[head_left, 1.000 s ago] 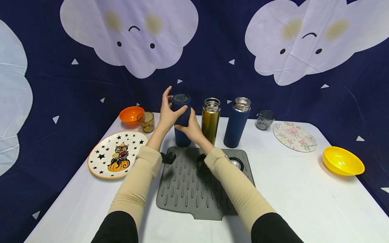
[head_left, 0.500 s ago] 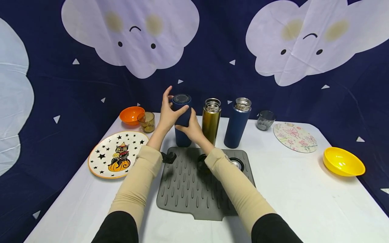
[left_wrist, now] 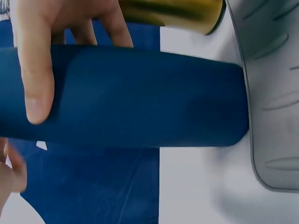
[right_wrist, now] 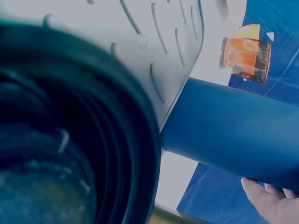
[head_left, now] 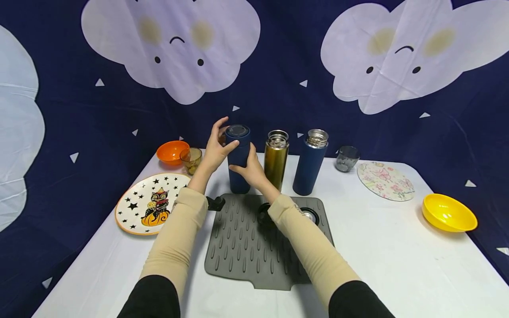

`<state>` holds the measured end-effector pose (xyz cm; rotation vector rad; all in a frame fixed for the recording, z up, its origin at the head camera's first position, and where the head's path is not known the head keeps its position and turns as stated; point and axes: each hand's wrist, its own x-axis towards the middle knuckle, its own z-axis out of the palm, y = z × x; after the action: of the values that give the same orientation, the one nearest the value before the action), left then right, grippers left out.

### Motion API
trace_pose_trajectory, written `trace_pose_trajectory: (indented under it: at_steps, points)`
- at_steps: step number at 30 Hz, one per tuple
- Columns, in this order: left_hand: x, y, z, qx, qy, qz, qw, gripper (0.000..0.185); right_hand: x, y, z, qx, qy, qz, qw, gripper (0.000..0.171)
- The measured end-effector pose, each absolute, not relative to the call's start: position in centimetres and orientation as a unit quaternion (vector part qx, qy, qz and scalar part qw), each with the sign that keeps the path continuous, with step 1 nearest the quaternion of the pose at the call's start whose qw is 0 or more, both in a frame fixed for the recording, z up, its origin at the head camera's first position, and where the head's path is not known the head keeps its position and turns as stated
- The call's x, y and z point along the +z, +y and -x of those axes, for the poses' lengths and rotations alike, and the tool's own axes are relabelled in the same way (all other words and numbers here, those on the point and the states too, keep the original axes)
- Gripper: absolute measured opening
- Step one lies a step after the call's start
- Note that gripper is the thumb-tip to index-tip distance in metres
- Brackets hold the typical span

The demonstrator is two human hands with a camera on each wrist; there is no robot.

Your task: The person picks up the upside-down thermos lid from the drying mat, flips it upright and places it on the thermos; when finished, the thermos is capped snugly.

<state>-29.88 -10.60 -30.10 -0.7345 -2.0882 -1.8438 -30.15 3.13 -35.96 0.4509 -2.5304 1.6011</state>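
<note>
A tall blue thermos bottle [head_left: 239,170] stands upright just behind the grey mat [head_left: 242,247], its dark lid [head_left: 237,130] on top. My right hand [head_left: 254,170] grips the bottle's body; in the left wrist view its thumb [left_wrist: 37,84] lies across the front. At the lid's left side is my left hand [head_left: 216,148], fingers bent about the lid and thumb near the seam. In the left wrist view, only a blurred bit of that hand shows at the lower left. Beside the bottle stand a gold thermos [head_left: 275,161] and another blue thermos [head_left: 309,165], both uncapped.
Black round lids [head_left: 309,215] lie on the mat, partly behind the right arm. Leftward are a cat-patterned plate [head_left: 153,203], an orange bowl [head_left: 172,152] and an amber glass [head_left: 191,160]. A grey glass [head_left: 347,158], a floral round mat [head_left: 385,181] and a yellow bowl [head_left: 449,213] stand rightward.
My left hand has shifted slightly left at the lid, its thumb drawing back toward the bottle's edge. The right hand and the bottle have hardly moved.
</note>
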Motion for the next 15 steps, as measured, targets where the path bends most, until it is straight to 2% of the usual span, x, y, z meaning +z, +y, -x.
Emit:
trace_pose_trajectory:
  at_steps: [5,9,15]
  points:
    - [-30.5,-11.0,30.5,-0.639,-0.713,0.265,0.116,0.070,-35.9,3.0,30.1,0.525,-0.836,-0.149,0.055,0.094]
    - [-31.7,-10.7,31.5,-0.661,-0.705,0.228,0.114,0.073,-35.9,3.1,30.1,0.518,-0.842,-0.143,0.047,0.095]
    - [-31.7,-9.2,31.3,-0.607,-0.766,0.124,0.170,0.073,-35.9,3.2,30.1,0.513,-0.844,-0.147,0.048,0.095]
